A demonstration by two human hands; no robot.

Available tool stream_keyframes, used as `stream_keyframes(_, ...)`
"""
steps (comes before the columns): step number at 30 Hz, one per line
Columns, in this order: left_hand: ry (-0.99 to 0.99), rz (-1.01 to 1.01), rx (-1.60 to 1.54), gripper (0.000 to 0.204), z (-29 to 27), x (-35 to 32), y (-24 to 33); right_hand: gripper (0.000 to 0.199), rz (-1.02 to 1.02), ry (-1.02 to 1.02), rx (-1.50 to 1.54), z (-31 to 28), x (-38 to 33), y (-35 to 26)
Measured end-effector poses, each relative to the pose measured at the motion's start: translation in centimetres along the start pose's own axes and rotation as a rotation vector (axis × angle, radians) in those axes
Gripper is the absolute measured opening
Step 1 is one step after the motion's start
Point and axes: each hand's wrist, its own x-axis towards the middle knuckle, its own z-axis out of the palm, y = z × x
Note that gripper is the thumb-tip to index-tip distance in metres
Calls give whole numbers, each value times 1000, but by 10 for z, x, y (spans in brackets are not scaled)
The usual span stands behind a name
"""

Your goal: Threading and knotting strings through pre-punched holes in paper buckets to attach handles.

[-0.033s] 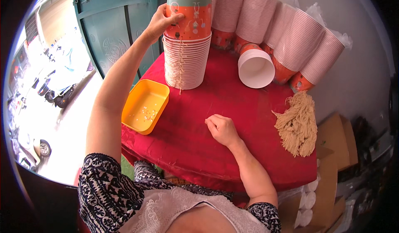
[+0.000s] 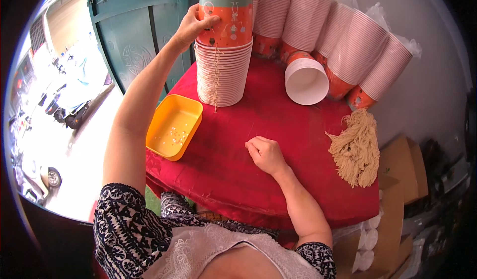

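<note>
My left hand (image 2: pixel 194 26) grips the side of the orange paper bucket (image 2: pixel 226 28) with a teal band, at the top of an upside-down stack of paper buckets (image 2: pixel 223 75). The thumb lies across the bucket's front; the other fingers are mostly hidden. Tan strands of string (image 2: pixel 216 77) hang down the front of the stack's rims. My right hand (image 2: pixel 267 154) rests closed on the red cloth (image 2: pixel 238 179). Whatever its curled fingers may hold is hidden. Nearest my left forearm lies a yellow tray (image 2: pixel 174 112) with small pale bits (image 2: pixel 176 136) in it.
A loose paper bucket (image 2: pixel 306 82) lies on its side, mouth toward me. Behind it stand several plastic-wrapped bucket stacks (image 2: pixel 308 18). A bundle of tan string (image 2: pixel 355 149) lies at the table's right edge. Cardboard boxes (image 2: pixel 405 174) stand at right, a green door (image 2: pixel 129 35) at far left.
</note>
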Motion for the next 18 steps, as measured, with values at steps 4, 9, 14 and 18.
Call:
stream_keyframes(4, -15, -21, -5, 88, -2, 3, -11, 16, 7, -15, -11, 0, 2, 1)
stream_keyframes(9, 15, -7, 18, 87, 4, 5, -9, 13, 31, -32, -32, -3, 4, 0)
stream_keyframes(14, 11, 12, -12, 79, 1, 0, -9, 13, 35, -40, -16, 1, 0, -4)
stream_keyframes(18, -40, 12, 14, 68, 1, -8, -3, 15, 5, -6, -11, 6, -6, 0)
